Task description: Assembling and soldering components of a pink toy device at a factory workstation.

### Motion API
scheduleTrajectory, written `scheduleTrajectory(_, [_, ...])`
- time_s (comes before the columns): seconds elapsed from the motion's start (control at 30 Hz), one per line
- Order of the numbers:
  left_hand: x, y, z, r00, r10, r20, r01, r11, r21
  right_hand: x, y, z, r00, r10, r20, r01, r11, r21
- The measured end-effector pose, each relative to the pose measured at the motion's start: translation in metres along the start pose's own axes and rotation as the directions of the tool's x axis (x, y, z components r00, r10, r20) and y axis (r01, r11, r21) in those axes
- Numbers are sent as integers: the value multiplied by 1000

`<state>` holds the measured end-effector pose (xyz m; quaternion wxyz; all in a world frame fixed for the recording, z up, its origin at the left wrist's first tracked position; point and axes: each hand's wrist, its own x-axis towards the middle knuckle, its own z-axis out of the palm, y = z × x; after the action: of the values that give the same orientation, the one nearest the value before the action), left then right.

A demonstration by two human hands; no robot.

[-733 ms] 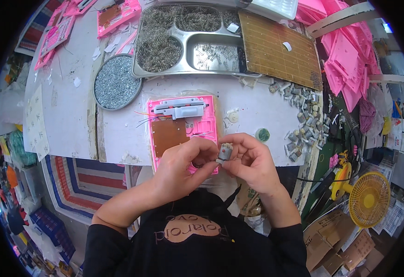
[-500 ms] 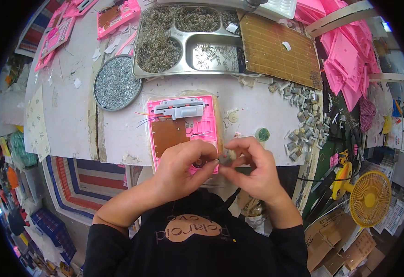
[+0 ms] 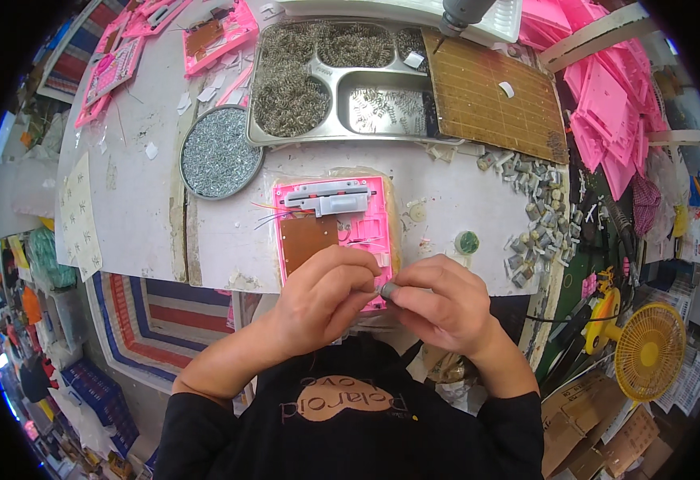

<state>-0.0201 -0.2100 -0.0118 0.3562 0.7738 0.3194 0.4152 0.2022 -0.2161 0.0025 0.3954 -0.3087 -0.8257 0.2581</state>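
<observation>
Pinching a small grey cylinder point(image 3: 387, 291) between thumb and fingers, the right hand point(image 3: 443, 304) is hanging by the near edge of the table point(image 3: 220, 240), at the near right corner of a pink casing point(image 3: 378, 228). The left hand point(image 3: 324, 298) is meeting it there, fingers curled and tips drawn together; whether they are gripping anything, one cannot tell. The casing is lying by the middle of the table's near edge, the hands covering part of its near side, and is carrying a brown sheet point(image 3: 303, 238) at its left and a grey mechanism point(image 3: 338, 203) along its far edge. Coloured wires point(image 3: 268, 217) are trailing past its left edge. A round green pot point(image 3: 467, 242) is standing to its right, and similar grey cylinders are lying heaped point(image 3: 542, 206) along the table's right edge. Toward the far edge, a metal tray point(image 3: 337, 100) is holding springs point(image 3: 290, 106), with a round dish point(image 3: 220, 197) of small metal pieces point(image 3: 222, 152) sitting by its near left corner.
</observation>
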Motion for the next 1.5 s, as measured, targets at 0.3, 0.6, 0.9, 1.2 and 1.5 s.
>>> scheduleTrajectory(0.3, [2, -14, -28, 948, -134, -288, 267, 828, 493, -5, 9, 6, 999, -7, -48, 2, 995, -98])
scheduleTrajectory(0.6, [-34, -27, -23, 977, -63, -205, 170, 813, 557, 23, 29, 8, 975, 223, -7, -221, 966, -133])
scheduleTrajectory(0.9, [-36, -30, -22, 970, -76, -230, 192, 821, 538, 39, 44, 18, 958, 255, 131, -214, 941, -263])
scheduleTrajectory(1.2, [10, -14, 5, 992, -90, -87, 125, 773, 623, 32, 33, -5, 948, 318, 11, -304, 917, -259])
scheduleTrajectory(1.5, [-19, -19, -10, 999, 46, -3, -37, 849, 527, 20, 40, 4, 951, 306, 43, -290, 933, -214])
